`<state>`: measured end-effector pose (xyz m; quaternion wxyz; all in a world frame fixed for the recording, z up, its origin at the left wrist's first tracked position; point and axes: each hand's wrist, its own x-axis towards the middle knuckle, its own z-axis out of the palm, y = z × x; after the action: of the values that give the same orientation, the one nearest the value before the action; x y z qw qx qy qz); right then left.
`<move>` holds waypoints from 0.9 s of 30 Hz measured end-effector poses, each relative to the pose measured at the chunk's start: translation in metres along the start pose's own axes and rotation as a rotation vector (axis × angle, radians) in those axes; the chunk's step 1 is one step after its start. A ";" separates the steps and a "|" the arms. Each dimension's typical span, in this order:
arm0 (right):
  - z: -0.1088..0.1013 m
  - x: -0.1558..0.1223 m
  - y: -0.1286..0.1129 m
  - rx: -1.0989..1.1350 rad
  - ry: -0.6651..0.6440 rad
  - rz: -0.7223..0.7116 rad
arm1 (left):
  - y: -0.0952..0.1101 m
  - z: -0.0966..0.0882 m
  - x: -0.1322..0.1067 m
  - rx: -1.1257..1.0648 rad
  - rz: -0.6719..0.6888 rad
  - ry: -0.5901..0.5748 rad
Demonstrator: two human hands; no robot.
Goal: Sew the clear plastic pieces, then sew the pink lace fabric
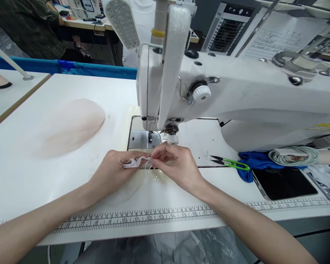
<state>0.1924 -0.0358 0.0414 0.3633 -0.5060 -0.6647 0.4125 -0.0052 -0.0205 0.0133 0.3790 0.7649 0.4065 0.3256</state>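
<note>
My left hand (pixel 114 167) is closed on a small strip of white fabric (pixel 134 162), just in front of the sewing machine's needle plate. Meeting it from the other side, my right hand (pixel 176 161) pinches the strip's right end between thumb and fingertips. Thin loose threads hang below the fingers. Behind both hands, the presser foot (pixel 150 137) of the white sewing machine (pixel 236 88) stands over the metal plate. What exactly the right fingertips grip is partly hidden.
Green thread snips (pixel 233 164) lie right of my hands, beside blue cloth (pixel 246 172), a phone (pixel 286 182) and a coil of pale cord (pixel 294 156). A sheer beige fabric piece (pixel 77 124) lies on the left. A printed ruler (pixel 143 218) edges the table. Another person (pixel 30 29) is at back left.
</note>
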 end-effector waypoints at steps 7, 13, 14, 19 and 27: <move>0.000 0.000 0.001 0.030 0.013 -0.019 | 0.004 -0.001 0.000 0.068 0.042 0.088; 0.001 0.000 0.001 0.028 -0.014 -0.036 | 0.004 -0.001 -0.001 0.086 0.040 0.147; 0.001 0.000 0.001 0.021 -0.014 -0.049 | 0.004 0.000 -0.001 0.084 0.033 0.156; 0.000 0.000 0.000 -0.048 -0.036 -0.119 | 0.006 0.001 -0.001 0.087 0.014 0.199; -0.003 -0.002 0.003 -0.190 0.004 -0.366 | 0.006 0.000 -0.003 0.094 0.005 0.142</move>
<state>0.1969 -0.0364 0.0395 0.3843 -0.4098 -0.7806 0.2741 -0.0046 -0.0257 0.0179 0.3123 0.7578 0.4452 0.3605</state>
